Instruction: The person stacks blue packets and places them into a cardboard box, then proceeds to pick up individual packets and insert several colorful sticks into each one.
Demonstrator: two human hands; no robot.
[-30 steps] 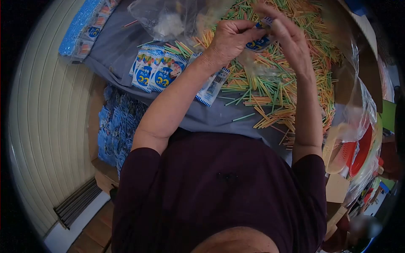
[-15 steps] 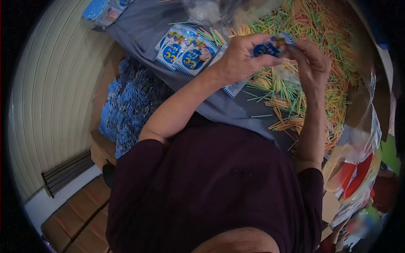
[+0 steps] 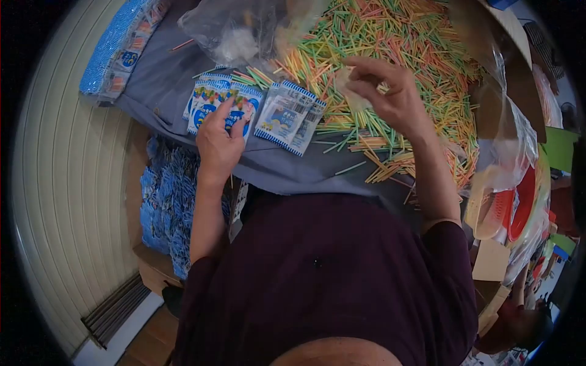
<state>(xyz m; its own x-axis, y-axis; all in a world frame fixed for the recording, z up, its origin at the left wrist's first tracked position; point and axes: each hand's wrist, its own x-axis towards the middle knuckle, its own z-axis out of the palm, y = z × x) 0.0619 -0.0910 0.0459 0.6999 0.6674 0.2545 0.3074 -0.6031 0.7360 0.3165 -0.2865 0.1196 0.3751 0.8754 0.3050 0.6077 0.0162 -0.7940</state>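
My left hand (image 3: 220, 143) is over printed blue-and-white packets (image 3: 206, 97), its index finger stretched out and its thumb apart. Right beside it, clear packets with blue striped edges (image 3: 287, 119) lie overlapping on the grey cloth. My right hand (image 3: 394, 97) hovers over a heap of thin green, yellow and orange sticks (image 3: 390, 46), fingers bent but apart. At its fingertips is a small translucent plastic piece (image 3: 353, 91); whether the fingers touch it is unclear.
A large clear bag (image 3: 235, 43) lies beyond the packets. Strips of blue packets (image 3: 116, 58) lie at the upper left. Many more blue packets (image 3: 174, 201) fill a box below the cloth's left side. Red and cream baskets (image 3: 522, 204) stand at the right.
My hands have parted. My left hand has moved left onto the packets and no longer holds the one seen earlier. Clear packets now show beside it. The view has shifted.
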